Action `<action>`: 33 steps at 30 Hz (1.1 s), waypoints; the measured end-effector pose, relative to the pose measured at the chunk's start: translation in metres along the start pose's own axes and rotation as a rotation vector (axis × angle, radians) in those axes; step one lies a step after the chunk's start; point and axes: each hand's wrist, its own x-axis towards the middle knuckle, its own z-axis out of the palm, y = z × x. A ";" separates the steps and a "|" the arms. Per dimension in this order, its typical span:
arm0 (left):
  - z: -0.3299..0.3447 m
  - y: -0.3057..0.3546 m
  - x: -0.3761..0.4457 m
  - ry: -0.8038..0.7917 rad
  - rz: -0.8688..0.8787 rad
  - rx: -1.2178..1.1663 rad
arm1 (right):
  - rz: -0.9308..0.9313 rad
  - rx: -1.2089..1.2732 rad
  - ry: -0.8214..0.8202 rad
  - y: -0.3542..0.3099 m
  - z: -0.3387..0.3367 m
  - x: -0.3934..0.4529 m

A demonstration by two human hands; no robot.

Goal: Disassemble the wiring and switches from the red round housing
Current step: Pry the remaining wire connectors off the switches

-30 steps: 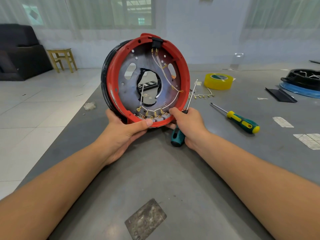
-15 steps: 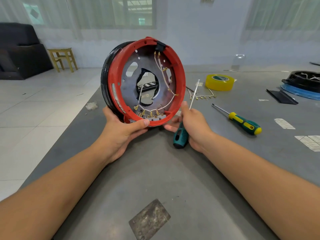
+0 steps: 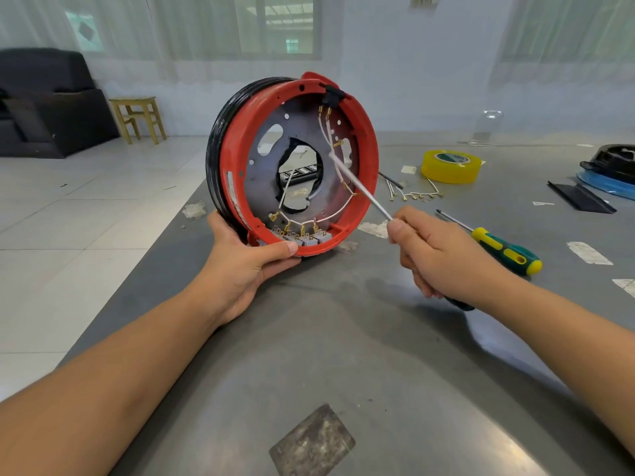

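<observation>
The right hand (image 3: 443, 255) has swung its screwdriver (image 3: 360, 187) up and in since a moment ago — the shaft now reaches into the red round housing (image 3: 237, 187), tip up by the white wiring (image 3: 338, 170) on the right side of the dark inner plate. Fingers are curled tight round the handle, teal butt poking out below the wrist. The housing has also turned a bit, open face angled more to the right.

It stands on edge at the left side of the grey table (image 3: 343, 338). The left hand (image 3: 240, 266) cups its bottom rim, thumb pressed over the red lip. A row of small grey switches (image 3: 302, 238) sits along the bottom inside, brass terminals wired together.

Further out on the table: a second screwdriver (image 3: 505, 250) with green-yellow handle, a loose wire harness (image 3: 417, 194), and a yellow tape roll (image 3: 450, 165).
</observation>
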 end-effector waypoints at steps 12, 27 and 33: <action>-0.001 0.005 -0.001 -0.002 0.024 -0.078 | -0.115 -0.794 -0.165 0.012 0.001 0.010; 0.003 0.006 -0.004 -0.018 0.048 -0.011 | -0.210 -0.987 -0.060 -0.027 -0.001 0.009; 0.007 0.007 -0.008 -0.011 0.098 0.051 | -0.161 -1.017 -0.008 -0.038 0.000 0.006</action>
